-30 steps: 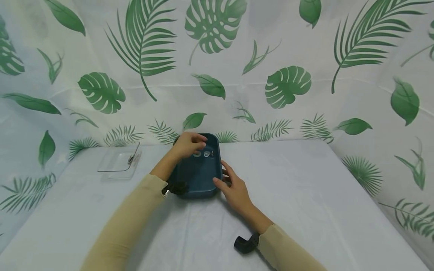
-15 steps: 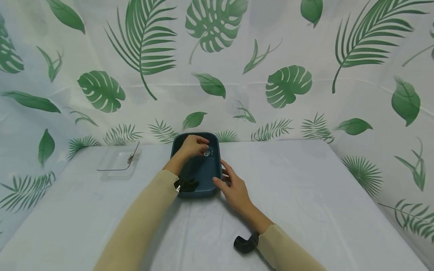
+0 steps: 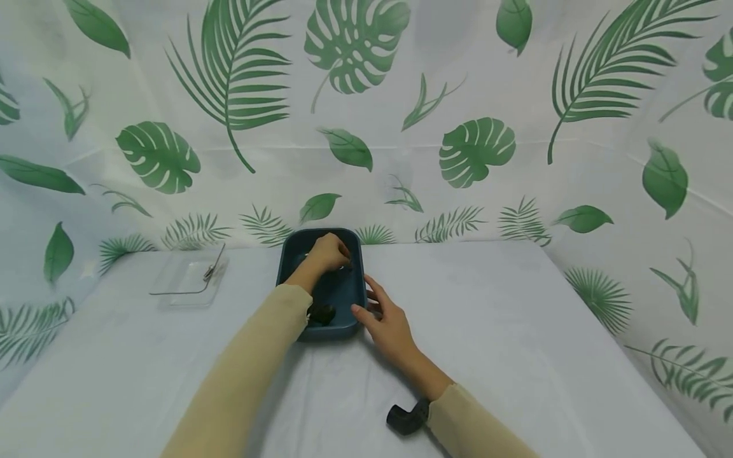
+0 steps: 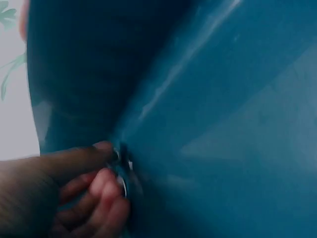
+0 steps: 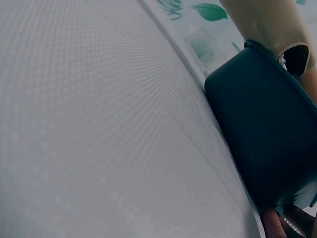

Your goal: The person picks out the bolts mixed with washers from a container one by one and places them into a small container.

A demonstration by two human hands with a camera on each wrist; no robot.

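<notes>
A dark blue rectangular tray (image 3: 335, 296) with raised walls rests on the white table. My left hand (image 3: 329, 253) reaches down inside it, toward the far right part. In the left wrist view the curled thumb and fingers pinch at a small silvery metal piece (image 4: 124, 187) low against the tray's wall; the fingers partly hide it, and its exact kind is blurred. My right hand (image 3: 389, 327) holds the tray's right side, thumb at the rim and fingers along the outer wall. In the right wrist view its fingertips (image 5: 272, 223) show low at the tray's end.
A clear plastic box (image 3: 189, 280) with a thin bent metal rod (image 3: 191, 292) across it stands at the far left. Black wrist cameras are worn on both arms; the right one (image 3: 406, 420) sits close over the table. A leaf-print cloth (image 3: 366, 146) hangs behind the table.
My left hand has moved right and lowered into the tray, now covering small silvery pieces that showed there before. My right hand stays at the tray's side. The head view shifted slightly.
</notes>
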